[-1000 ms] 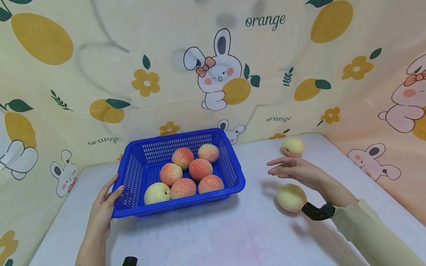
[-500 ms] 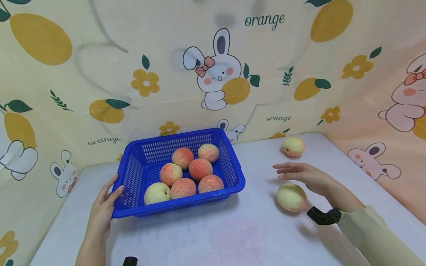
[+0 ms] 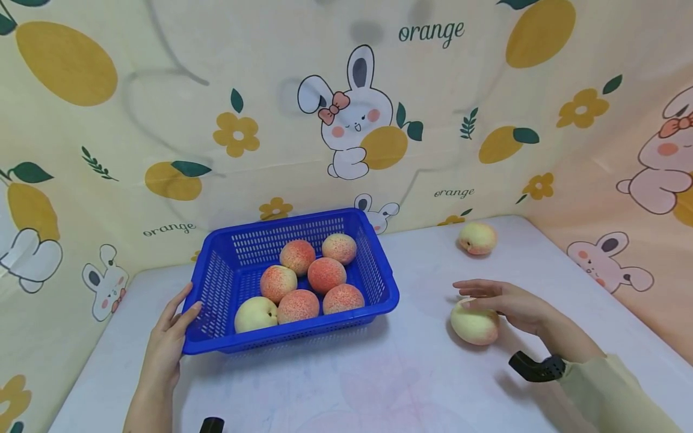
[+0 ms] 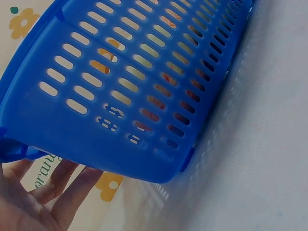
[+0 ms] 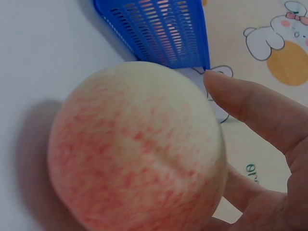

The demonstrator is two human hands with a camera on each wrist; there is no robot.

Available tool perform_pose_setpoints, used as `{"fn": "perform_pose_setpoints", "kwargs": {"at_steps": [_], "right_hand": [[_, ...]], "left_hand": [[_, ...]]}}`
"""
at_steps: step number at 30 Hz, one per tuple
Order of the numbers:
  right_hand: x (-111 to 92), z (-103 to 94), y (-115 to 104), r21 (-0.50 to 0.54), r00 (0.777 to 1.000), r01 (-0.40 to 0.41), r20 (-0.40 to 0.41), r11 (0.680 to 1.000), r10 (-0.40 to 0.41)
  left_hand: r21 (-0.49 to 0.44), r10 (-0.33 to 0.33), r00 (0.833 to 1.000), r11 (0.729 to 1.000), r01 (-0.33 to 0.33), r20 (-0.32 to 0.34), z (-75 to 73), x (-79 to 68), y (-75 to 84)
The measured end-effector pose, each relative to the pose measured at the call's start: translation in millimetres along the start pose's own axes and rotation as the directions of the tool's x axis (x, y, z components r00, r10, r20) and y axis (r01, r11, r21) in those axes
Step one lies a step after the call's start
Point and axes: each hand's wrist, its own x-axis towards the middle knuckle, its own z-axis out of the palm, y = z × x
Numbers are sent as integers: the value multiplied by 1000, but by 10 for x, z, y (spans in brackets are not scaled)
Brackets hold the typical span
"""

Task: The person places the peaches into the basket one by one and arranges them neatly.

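A blue plastic basket (image 3: pixel 233 344) sits at centre left, tilted in the head view. My left hand (image 3: pixel 165 340) grips its left end, thumb on top of the rim and fingers on the outer side; the left wrist view shows that hand (image 4: pixel 53 197) at the basket's corner. Inside lie several red-speckled peaches (image 3: pixel 326 275) and one pale yellow peach (image 3: pixel 255 314). My right hand (image 3: pixel 511 307) hovers over a pale peach (image 3: pixel 473 328) on the table, fingers loosely spread at its far side. In the right wrist view, this peach (image 5: pixel 139 149) shows a red blush, with thumb and fingers beside it.
Another pale peach (image 3: pixel 477 238) lies near the table's back right, beyond my right hand. A white table (image 3: pixel 303 391) carries everything. Behind it hangs a patterned cloth (image 3: pixel 444 90) with rabbits and oranges, which also runs along the right side.
My right hand has moved down and toward me, from between the two loose peaches to over the nearer one. The left hand and basket have stayed in place.
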Motion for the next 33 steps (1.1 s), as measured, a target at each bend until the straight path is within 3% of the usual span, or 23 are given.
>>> {"fn": "perform_pose_setpoints", "kwargs": {"at_steps": [13,21,33], "right_hand": [[-93,30,189,162,992,-20,123,987,0],[-58,110,134,144,994,-16,106,989,1],[173,250,-1,150,995,-10,104,989,-5]], "left_hand": [[-10,-8,1000,1000,8,7,-4,-2,5],[-17,9,1000,1000,-9,9,-15,-15,-23],[-25,-9,1000,1000,10,8,-16,-12,-16]]}}
